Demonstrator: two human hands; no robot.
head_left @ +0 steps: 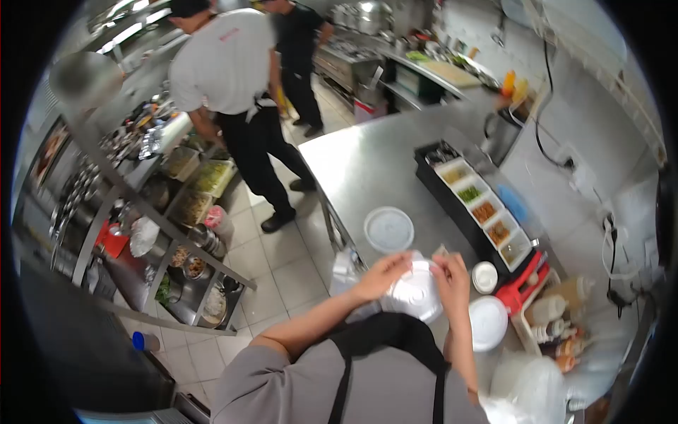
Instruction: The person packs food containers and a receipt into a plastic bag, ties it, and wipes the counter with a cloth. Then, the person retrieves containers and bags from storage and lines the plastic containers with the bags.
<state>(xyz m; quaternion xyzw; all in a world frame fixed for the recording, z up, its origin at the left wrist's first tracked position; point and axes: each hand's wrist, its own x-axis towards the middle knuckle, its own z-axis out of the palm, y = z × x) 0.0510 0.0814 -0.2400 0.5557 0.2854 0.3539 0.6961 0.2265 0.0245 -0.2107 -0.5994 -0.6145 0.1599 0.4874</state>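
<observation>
A shiny, round, clear plastic lid is between my two hands, close in front of my apron. My left hand grips its left upper edge with bent fingers. On the opposite edge, my right hand pinches it between thumb and fingers. Just beyond my hands, a round white tub rests on the steel table. To the right of my right hand are a small white cup and a round white lid.
The steel table holds a black topping rack with several white trays. Red-handled tools and a bottle crate stand at right. A person in a white shirt works at left, another in black behind.
</observation>
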